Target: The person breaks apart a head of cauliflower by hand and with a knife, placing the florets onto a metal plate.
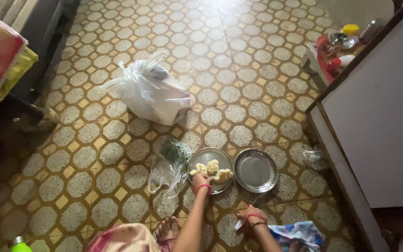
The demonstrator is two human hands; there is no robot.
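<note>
A foot is seen nearest, on the tiled floor. The right hand is rested on the floor, closed round what looks like a knife, whose long axis points away, towards an empty steel plate. The left hand is stretched forward, fingers curled on cauliflower lying in a second plate; whether a piece is gripped cannot be told. The two plates are set side by side, touching. Just left, a clear bag with greens is laid. Farther off, a white bag is seen; a cabinet stands at the right.
</note>
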